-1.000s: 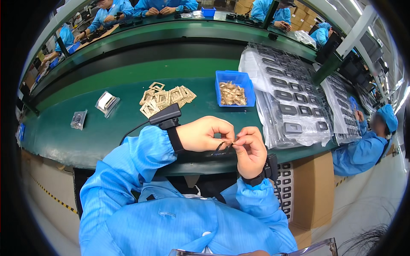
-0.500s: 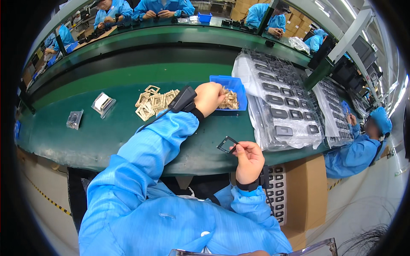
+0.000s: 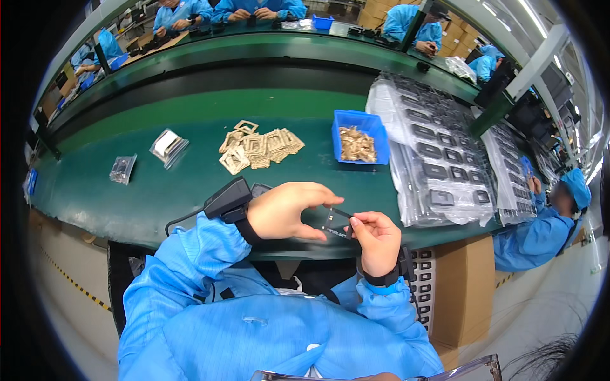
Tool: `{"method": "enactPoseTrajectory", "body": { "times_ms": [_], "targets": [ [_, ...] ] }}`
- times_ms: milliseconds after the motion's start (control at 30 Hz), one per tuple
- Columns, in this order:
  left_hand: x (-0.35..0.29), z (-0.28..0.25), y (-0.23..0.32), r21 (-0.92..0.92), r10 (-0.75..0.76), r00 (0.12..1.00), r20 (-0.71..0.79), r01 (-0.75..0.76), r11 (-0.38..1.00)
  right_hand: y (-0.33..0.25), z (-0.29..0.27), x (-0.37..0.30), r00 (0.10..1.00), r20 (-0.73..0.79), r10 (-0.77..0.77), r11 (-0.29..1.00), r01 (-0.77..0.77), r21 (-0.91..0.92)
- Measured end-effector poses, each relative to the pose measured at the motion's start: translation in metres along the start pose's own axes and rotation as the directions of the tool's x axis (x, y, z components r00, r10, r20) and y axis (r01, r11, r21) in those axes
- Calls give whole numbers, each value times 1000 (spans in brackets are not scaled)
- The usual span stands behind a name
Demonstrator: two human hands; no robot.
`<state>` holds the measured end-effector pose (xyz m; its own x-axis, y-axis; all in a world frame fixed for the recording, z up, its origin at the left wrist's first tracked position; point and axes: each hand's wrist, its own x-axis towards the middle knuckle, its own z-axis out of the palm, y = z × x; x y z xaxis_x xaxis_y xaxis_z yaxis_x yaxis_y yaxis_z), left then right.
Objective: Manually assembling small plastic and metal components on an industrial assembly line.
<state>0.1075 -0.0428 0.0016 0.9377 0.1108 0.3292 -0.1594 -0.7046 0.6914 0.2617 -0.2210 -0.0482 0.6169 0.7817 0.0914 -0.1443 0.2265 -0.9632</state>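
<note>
A small black rectangular frame [image 3: 329, 222], with a see-through middle and tiny gold spots, is pinched by one edge in my right hand [image 3: 379, 244]. My left hand [image 3: 286, 213] is at the frame's left side, thumb and fingers spread around it; whether a fingertip touches its upper corner is hard to tell. Beyond my hands, a blue plastic bin [image 3: 344, 117] holds a heap of small tan-gold pieces [image 3: 358, 145]. To its left, a loose pile of flat tan rectangular frames [image 3: 257, 149] lies on the green bench.
Stacked clear trays of black frames [image 3: 438, 152] cover the right side of the green bench [image 3: 203, 216]. Two small clear bags [image 3: 169, 147] lie at left. An open carton [image 3: 467, 286] with black parts stands below the right edge. Co-workers in blue sit across and at right.
My left hand has left the blue bin and come down toward the black frame, its fingers now spread beside it. My right hand still pinches the frame. The view has shifted slightly.
</note>
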Motion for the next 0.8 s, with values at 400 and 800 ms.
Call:
{"method": "enactPoseTrajectory", "body": {
  "times_ms": [400,800],
  "targets": [
    [-93,7,1,-378,-353,897,-267,239,894,10,44,-16,912,409,-30,907,197,-372],
    [-94,-44,-48,291,-306,929,-210,358,887,6,53,18,895,366,-256,644,440,-625]
  ]
}}
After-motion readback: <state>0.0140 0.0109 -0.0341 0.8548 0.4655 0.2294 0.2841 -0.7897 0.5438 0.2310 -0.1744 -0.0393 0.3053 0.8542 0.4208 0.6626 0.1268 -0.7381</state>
